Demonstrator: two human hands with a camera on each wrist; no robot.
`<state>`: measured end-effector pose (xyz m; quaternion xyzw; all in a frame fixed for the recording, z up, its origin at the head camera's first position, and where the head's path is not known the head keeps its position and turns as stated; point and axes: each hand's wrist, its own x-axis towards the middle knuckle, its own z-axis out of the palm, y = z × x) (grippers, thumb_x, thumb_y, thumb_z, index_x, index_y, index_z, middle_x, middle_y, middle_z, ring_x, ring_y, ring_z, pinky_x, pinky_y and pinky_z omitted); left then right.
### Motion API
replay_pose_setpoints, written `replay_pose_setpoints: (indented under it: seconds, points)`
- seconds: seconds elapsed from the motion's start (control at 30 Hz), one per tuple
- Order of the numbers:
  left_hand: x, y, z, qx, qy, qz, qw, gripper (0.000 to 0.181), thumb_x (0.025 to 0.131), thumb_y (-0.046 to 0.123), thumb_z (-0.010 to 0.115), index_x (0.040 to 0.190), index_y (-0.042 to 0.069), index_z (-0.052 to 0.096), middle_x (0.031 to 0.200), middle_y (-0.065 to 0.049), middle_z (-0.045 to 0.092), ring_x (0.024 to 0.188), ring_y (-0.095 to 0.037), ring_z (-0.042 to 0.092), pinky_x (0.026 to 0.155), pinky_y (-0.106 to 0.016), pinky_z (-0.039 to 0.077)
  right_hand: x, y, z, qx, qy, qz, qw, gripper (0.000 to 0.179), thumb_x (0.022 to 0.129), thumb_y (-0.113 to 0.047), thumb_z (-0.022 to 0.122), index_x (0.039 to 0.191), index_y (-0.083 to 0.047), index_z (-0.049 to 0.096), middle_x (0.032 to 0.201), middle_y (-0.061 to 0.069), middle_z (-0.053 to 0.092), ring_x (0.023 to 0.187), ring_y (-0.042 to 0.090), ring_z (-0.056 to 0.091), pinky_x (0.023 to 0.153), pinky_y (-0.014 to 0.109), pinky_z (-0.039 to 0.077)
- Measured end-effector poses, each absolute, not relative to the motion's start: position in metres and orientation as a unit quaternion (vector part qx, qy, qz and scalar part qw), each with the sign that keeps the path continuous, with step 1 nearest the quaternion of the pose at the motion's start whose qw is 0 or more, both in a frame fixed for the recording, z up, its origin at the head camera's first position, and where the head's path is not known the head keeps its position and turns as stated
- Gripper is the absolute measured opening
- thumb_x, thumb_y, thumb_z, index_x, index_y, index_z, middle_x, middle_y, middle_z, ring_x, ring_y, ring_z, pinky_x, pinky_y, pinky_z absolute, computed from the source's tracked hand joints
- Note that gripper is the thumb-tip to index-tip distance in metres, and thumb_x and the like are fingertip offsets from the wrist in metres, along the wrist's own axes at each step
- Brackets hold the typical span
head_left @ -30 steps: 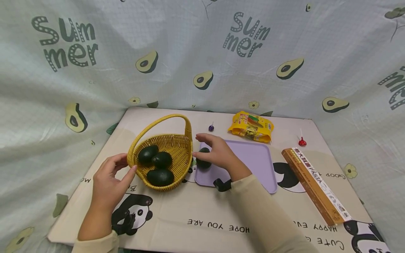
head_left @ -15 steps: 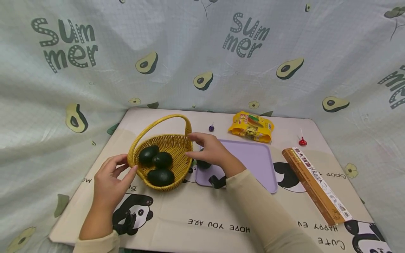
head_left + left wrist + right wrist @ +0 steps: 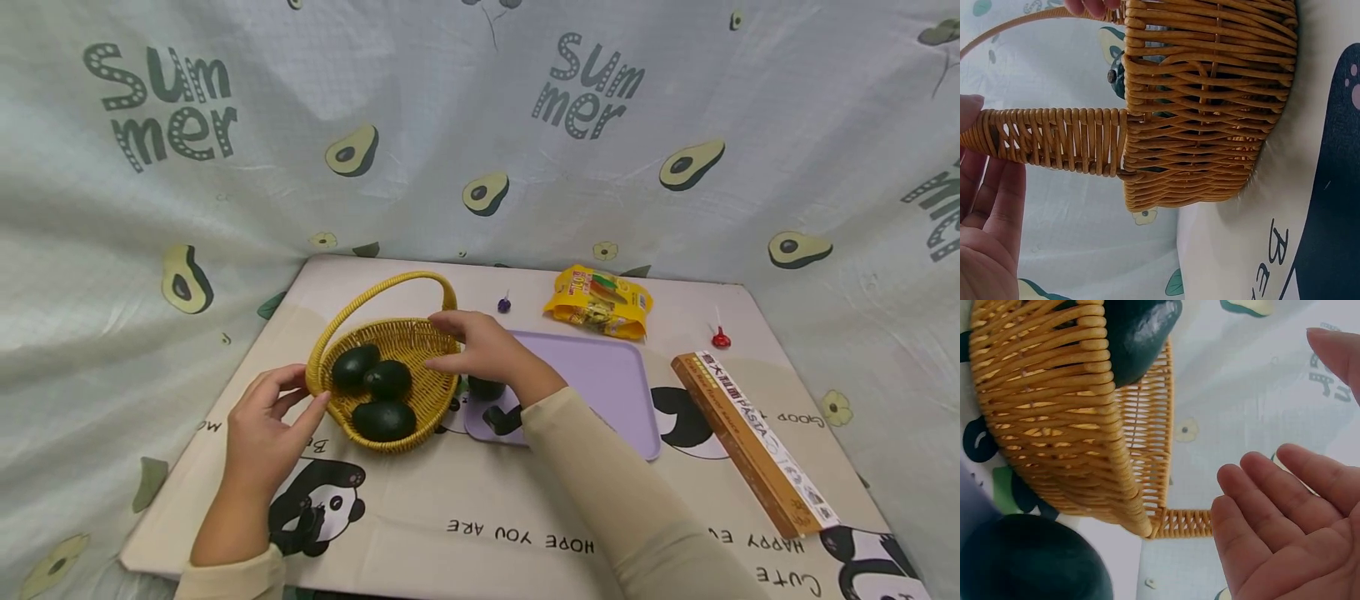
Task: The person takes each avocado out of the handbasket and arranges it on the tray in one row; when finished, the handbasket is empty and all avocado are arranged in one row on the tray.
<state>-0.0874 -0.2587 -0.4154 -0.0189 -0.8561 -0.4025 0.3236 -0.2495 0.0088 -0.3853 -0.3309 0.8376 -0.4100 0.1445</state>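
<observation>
A yellow wicker basket stands on the left half of the table, its handle arching up. Three dark green avocados lie inside, one of them an avocado near the front rim. My left hand holds the left base of the handle; in the left wrist view the handle passes between thumb and fingers. Over the basket's right rim hovers my right hand, fingers extended and thumb apart, with nothing in its grasp. Another avocado sits on the purple tray, partly hidden by the right hand.
Behind the tray lies a yellow snack bag. A purple lollipop is left of it and a red lollipop to the right. A long pasta box lies at the right. A printed curtain hangs behind the table.
My right hand has moved left, from beside the avocado on the tray to over the basket's right rim. The left hand has stayed at the basket handle.
</observation>
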Motion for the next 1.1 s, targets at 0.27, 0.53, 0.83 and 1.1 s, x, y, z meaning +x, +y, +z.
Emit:
replay_pose_setpoints:
  seconds: [0.27, 0.53, 0.83, 1.1]
  points:
    - [-0.088, -0.260, -0.414, -0.019, -0.859, -0.395, 0.325, 0.049, 0.078, -0.011, 0.083, 0.122, -0.002, 0.064, 0.117, -0.013, 0.065, 0.110, 0.015, 0.054, 0.096, -0.004, 0.047, -0.255, -0.007, -0.381, -0.341, 0.840, -0.389, 0.163, 0.075, 0.086, -0.041, 0.082, 0.147, -0.007, 0.054, 0.148, 0.007, 0.059, 0.136, 0.021, 0.056, 0.116, 0.038, 0.048]
    - [-0.088, -0.260, -0.413, -0.019, -0.865, -0.386, 0.319, 0.048, 0.079, -0.008, 0.083, 0.123, -0.001, 0.064, 0.117, -0.012, 0.066, 0.110, 0.016, 0.053, 0.097, -0.003, 0.046, -0.257, -0.021, -0.389, -0.326, 0.845, -0.378, 0.191, 0.079, 0.085, -0.046, 0.083, 0.149, -0.009, 0.052, 0.147, 0.006, 0.059, 0.136, 0.020, 0.056, 0.115, 0.037, 0.048]
    - [-0.088, -0.263, -0.414, -0.022, -0.866, -0.381, 0.323, 0.048, 0.079, -0.008, 0.083, 0.123, -0.002, 0.064, 0.117, -0.013, 0.066, 0.110, 0.017, 0.052, 0.098, -0.003, 0.045, -0.255, -0.035, -0.395, -0.327, 0.827, -0.400, 0.220, 0.075, 0.084, -0.043, 0.084, 0.145, -0.009, 0.057, 0.144, 0.005, 0.061, 0.135, 0.019, 0.057, 0.114, 0.036, 0.049]
    - [-0.087, -0.265, -0.415, -0.019, -0.867, -0.381, 0.321, 0.048, 0.079, -0.008, 0.083, 0.123, -0.001, 0.064, 0.117, -0.013, 0.066, 0.110, 0.017, 0.051, 0.097, -0.002, 0.045, -0.256, -0.049, -0.396, -0.335, 0.831, -0.375, 0.237, 0.072, 0.084, -0.041, 0.084, 0.143, -0.008, 0.059, 0.141, 0.004, 0.063, 0.131, 0.018, 0.059, 0.112, 0.034, 0.051]
